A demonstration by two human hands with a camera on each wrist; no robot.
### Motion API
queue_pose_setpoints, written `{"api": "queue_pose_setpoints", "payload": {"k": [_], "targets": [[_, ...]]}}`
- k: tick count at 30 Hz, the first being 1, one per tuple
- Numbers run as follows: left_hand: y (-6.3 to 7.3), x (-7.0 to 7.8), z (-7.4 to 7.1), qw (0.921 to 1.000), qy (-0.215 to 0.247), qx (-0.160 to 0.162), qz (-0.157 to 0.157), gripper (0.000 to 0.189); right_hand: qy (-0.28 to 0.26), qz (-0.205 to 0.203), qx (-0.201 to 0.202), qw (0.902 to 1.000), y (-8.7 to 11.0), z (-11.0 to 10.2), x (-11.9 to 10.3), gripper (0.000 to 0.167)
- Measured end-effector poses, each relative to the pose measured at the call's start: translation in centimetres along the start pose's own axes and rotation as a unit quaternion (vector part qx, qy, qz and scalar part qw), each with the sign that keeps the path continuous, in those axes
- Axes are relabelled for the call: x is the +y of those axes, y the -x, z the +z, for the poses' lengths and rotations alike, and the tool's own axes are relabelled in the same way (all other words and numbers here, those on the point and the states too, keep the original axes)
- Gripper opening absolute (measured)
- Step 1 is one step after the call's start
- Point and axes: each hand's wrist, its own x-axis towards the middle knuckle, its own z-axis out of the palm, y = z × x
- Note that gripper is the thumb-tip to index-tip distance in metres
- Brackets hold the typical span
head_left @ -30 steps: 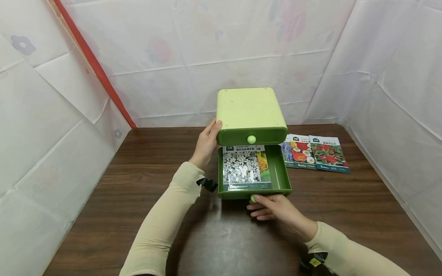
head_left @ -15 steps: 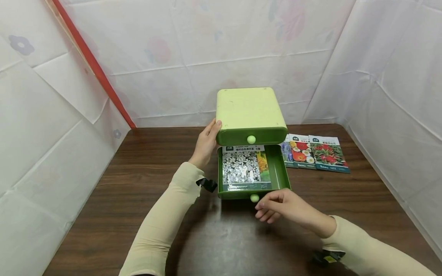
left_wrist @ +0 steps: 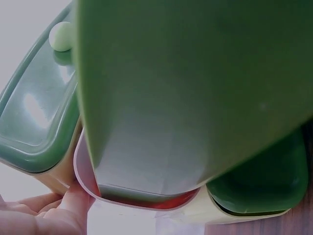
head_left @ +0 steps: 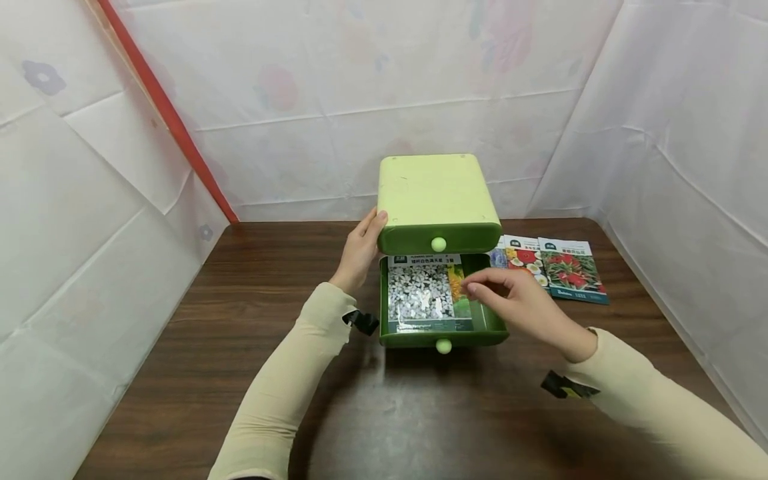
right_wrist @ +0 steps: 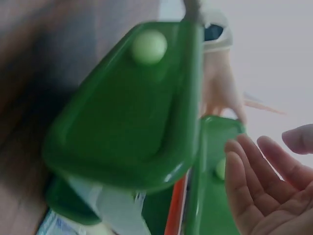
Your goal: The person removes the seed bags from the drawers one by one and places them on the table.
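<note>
On the tabletop point(head_left: 240, 300), the lower drawer point(head_left: 414, 340) stands pulled out, seed packets point(head_left: 421, 293) inside (three more packets point(head_left: 573, 270) lie right), left hand point(head_left: 358, 250) bracing the cabinet point(head_left: 438, 190), right hand point(head_left: 525, 307) empty, thumb apart.

- Left arm point(head_left: 288, 387) is stretched forward; left hand point(head_left: 357, 252) held upward, thumb point(head_left: 375, 228) extended.
- Right arm point(head_left: 660, 403) is angled inward; right hand point(head_left: 531, 305) raised, fingers point(head_left: 499, 275) loosely bent.

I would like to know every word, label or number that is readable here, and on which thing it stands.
"FLOWERS SEED": white-flower packet in the open drawer.
"白色满天星": same packet, inside its title; the other title characters are unclear.
"凤仙花": rightmost packet; the characters before it are unclear.
Too small or blurred: logos and bottom print on both, and everything on the red-and-white-flower packet.
</note>
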Motion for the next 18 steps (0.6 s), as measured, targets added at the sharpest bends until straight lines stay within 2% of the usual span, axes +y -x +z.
{"api": "queue_pose_setpoints", "payload": {"k": [3,7,12,18], "targets": [[0.0,0.0,0.1,1.0,0.005,-0.001,-0.003,0.066,0.079,-0.022,0.02,0.9964,-0.8,0.2,0.5,0.021],[0.0,0.0,0.2,0.9999,0.008,0.003,-0.009,0.066,0.145,-0.041,0.009,0.9885,-2.0,0.8,1.4,0.023],[0.0,0.0,0.3,0.9999,0.004,0.006,-0.009,0.066,0.2,-0.05,-0.04,0.9776,-3.2,1.8,2.1,0.033],[0.1,0.0,0.2,0.9999,0.002,0.009,-0.008,0.065,0.263,-0.014,-0.105,0.959,-4.3,2.7,2.3,0.057]]}}
